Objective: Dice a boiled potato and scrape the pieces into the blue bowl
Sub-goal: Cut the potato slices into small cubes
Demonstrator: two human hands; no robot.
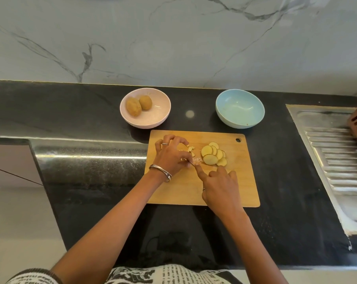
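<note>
The left hand [171, 154] is curling its fingers over a small stack of potato pieces [189, 149] on the wooden cutting board [243, 181], pinning them down. The right hand [218, 187] is gripping a knife [197, 160], forefinger lying along its spine, with the blade beside the pieces. Round potato slices [213, 154] are lying fanned just right of the blade. Beyond the board on the dark worktop [81, 111], the blue bowl [240, 108] is sitting at the right and a pink bowl [153, 119] is holding two whole potatoes [138, 105] at the left.

Soft daylight, blurred, warped edges.
</note>
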